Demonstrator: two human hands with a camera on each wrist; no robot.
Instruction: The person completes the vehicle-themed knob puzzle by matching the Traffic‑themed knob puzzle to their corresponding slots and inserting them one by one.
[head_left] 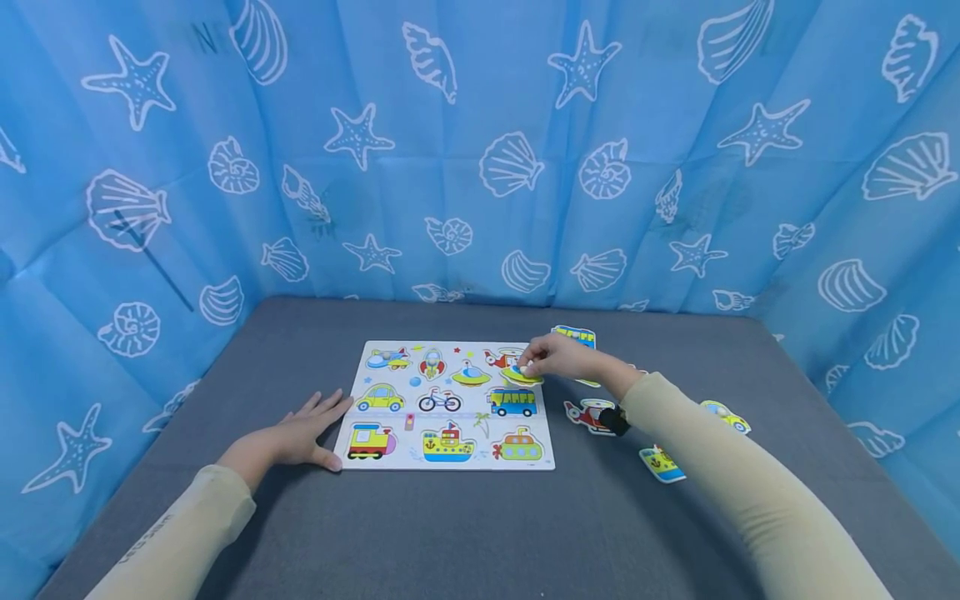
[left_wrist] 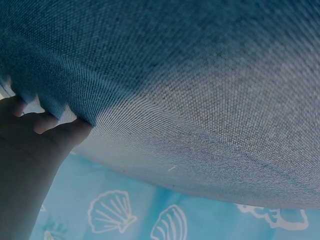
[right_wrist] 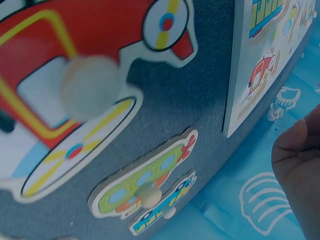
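Note:
A white puzzle board (head_left: 540, 450) with printed vehicles lies on the table. At its upper right, my right hand (head_left: 566, 357) pinches a yellow-green flying saucer puzzle piece (head_left: 523, 377) between thumb and fingers, over the helicopter picture. The saucer is out of sight in the right wrist view, where only part of the hand (right_wrist: 302, 165) shows. My left hand (head_left: 307, 432) rests with fingers spread against the board's left edge. The left wrist view catches this hand (left_wrist: 35, 142) at its left side. Airplane (head_left: 387, 360) and rocket (head_left: 432, 364) pieces appear seated in the board.
Right of the board lie loose knobbed pieces: a red helicopter (head_left: 588, 412), a ship (head_left: 662, 464), a yellow car (head_left: 726, 415) and a bus (head_left: 576, 334). A green submarine piece (right_wrist: 140, 182) shows in the right wrist view. Blue shell-patterned curtains (head_left: 480, 208) surround the grey table (head_left: 465, 533).

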